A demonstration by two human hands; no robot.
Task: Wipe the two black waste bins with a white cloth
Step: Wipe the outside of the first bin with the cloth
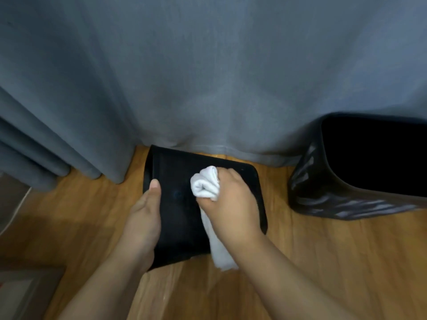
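Your right hand [231, 204] clenched the bunched white cloth [205, 184] on the upturned black plastic bin [175, 218], left hand [143, 218] gripping its left edge; second glossy black bin [342, 195] stood untouched, right.

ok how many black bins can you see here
2. One black bin is upturned on the wooden floor, held by the left hand. The other bin stands upright at right, against the curtain. None seem hidden.
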